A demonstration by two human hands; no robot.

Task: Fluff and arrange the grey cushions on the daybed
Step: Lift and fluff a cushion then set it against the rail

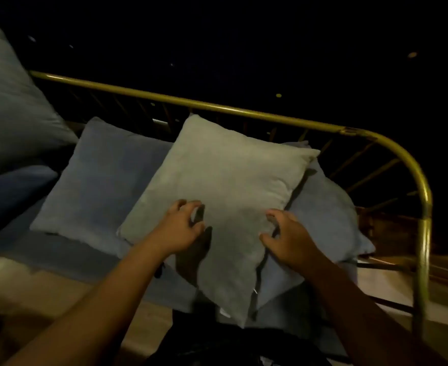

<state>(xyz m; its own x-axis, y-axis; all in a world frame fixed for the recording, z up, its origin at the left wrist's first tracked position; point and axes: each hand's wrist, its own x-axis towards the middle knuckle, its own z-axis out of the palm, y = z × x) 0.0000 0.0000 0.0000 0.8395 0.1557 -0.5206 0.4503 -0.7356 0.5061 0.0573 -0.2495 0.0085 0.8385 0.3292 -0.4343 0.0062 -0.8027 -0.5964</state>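
A pale grey square cushion (225,188) lies on top in the middle of the daybed, turned like a diamond. My left hand (182,227) rests on its near left part with fingers curled and apart. My right hand (287,237) rests on its near right edge, fingers spread. Neither hand pinches the fabric visibly. Under it on the right a bluish grey cushion (325,220) pokes out. A second bluish grey cushion (98,178) lies flat to the left. A large grey cushion (9,107) stands blurred at the far left.
The daybed has a brass rail (217,107) along the back that curves down on the right (426,207), with thin spindles below. The mattress (67,252) is covered in dark blue-grey. A wooden floor (376,278) shows at right. Beyond the rail it is dark.
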